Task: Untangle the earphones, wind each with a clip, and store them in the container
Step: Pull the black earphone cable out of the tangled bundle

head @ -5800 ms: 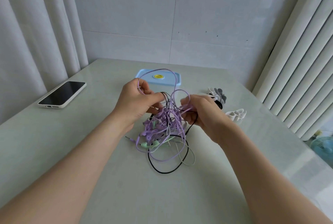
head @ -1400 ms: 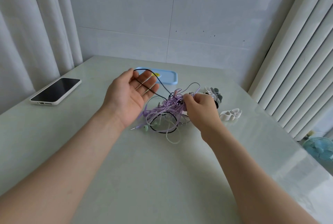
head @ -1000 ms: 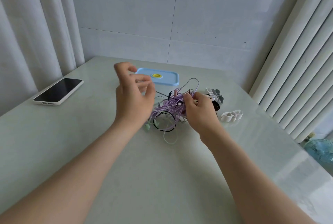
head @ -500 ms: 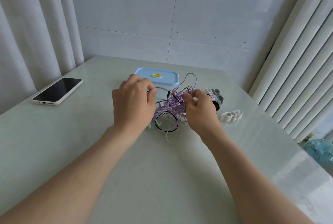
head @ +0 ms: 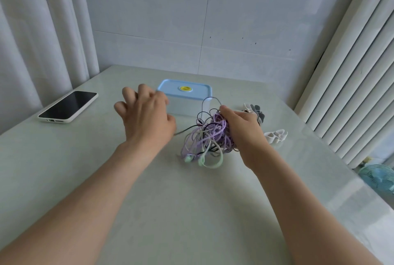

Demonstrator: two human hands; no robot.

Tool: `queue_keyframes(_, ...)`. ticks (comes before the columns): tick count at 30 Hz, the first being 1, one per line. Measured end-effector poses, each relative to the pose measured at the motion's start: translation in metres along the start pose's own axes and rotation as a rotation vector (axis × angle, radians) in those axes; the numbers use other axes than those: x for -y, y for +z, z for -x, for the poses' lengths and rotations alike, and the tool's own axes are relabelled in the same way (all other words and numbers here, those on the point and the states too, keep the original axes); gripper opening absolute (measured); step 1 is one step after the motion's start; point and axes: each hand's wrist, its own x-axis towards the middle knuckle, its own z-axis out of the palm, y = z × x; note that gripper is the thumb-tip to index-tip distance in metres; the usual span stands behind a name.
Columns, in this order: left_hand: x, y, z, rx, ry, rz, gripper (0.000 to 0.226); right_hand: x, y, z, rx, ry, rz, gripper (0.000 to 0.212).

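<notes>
Earphones (head: 207,136) — purple, black, white and mint cords in one tangle on the table (head: 191,200), just in front of the lidded blue container (head: 184,93). Right hand (head: 241,128) grips the tangle's right side, fingers curled into it. Left hand (head: 147,115) has its fingers spread; a black cord (head: 187,129) runs under its palm — hold cannot be told. Clips (head: 275,135) lie beside the right hand, phone (head: 68,106) at far left.

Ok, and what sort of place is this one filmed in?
Likely a room at home: a table against a tiled wall, curtains on the left, and a small fan low on the right.
</notes>
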Motion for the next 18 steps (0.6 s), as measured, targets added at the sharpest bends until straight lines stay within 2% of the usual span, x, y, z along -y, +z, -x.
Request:
queue_keyframes(2,-0.007,-0.002,0.002,0.048,0.104,0.233,0.024,0.0,-0.002,-0.001,0.022,0.071,-0.027,0.034)
queue_keyframes(4,-0.017,-0.01,0.004,0.22,0.123,0.543,0.03,0.0,-0.002,0.0,0.028,0.125,-0.041,0.028)
queue_keyframes(6,-0.025,-0.019,0.007,0.425,0.101,0.733,0.029,0.001,-0.002,-0.001,0.025,0.16,-0.083,0.026)
queue_keyframes(10,-0.026,-0.016,0.011,0.708,0.139,0.821,0.018,0.001,-0.003,-0.004,0.039,0.253,-0.235,0.027)
queue_keyframes(12,-0.024,-0.014,0.01,0.798,0.138,0.883,0.017,-0.001,-0.005,-0.004,0.078,0.317,-0.316,0.037)
queue_keyframes(14,-0.024,-0.014,0.011,0.849,0.134,0.971,0.015,-0.002,-0.007,-0.004,0.114,0.362,-0.39,0.04)
queue_keyframes(18,-0.025,-0.012,0.011,0.873,0.095,1.043,0.018,0.002,-0.011,-0.003,0.15,0.378,-0.419,0.029)
